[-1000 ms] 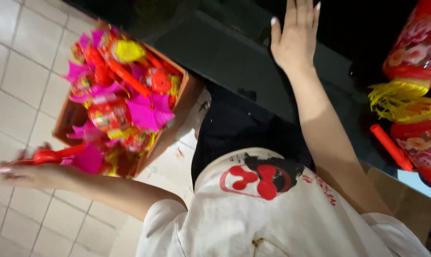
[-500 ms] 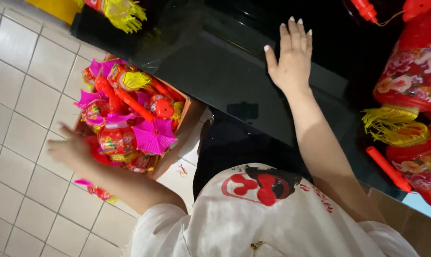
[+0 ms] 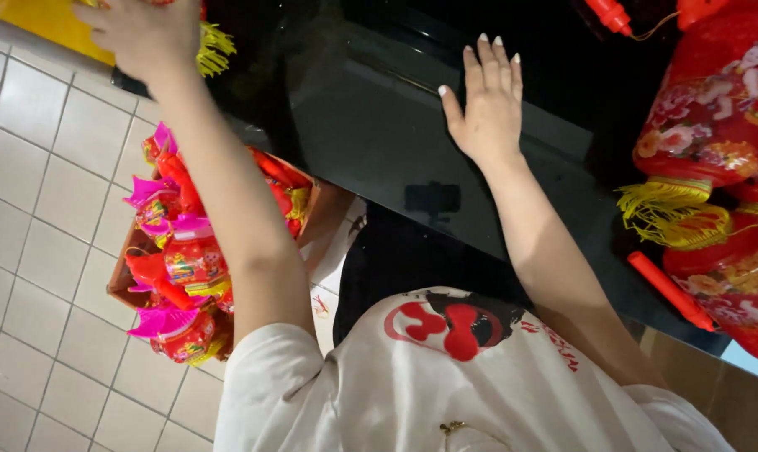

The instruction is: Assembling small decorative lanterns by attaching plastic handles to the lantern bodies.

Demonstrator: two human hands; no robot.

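Fingers point(image 3: 488, 67) of our right hand point(image 3: 483, 109): spread flat on the glossy black tabletop point(image 3: 370, 117). Left hand point(image 3: 144, 33), at eleven o'clock: on a yellow-tasselled lantern point(image 3: 207, 46); its grip we cannot tell. Cardboard box point(image 3: 123, 276) on pale floor tiles at eight o'clock: red and pink toy lanterns point(image 3: 186, 259). Three o'clock: red patterned lanterns point(image 3: 714, 117), yellow fringe.

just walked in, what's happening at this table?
A person leans over a glossy black table. The left hand reaches up to the far edge by a yellow tassel; its grip is hidden. The right hand lies flat and open on the tabletop. A box of red and pink toy lanterns sits on the tiled floor, with bigger red lanterns on the table.
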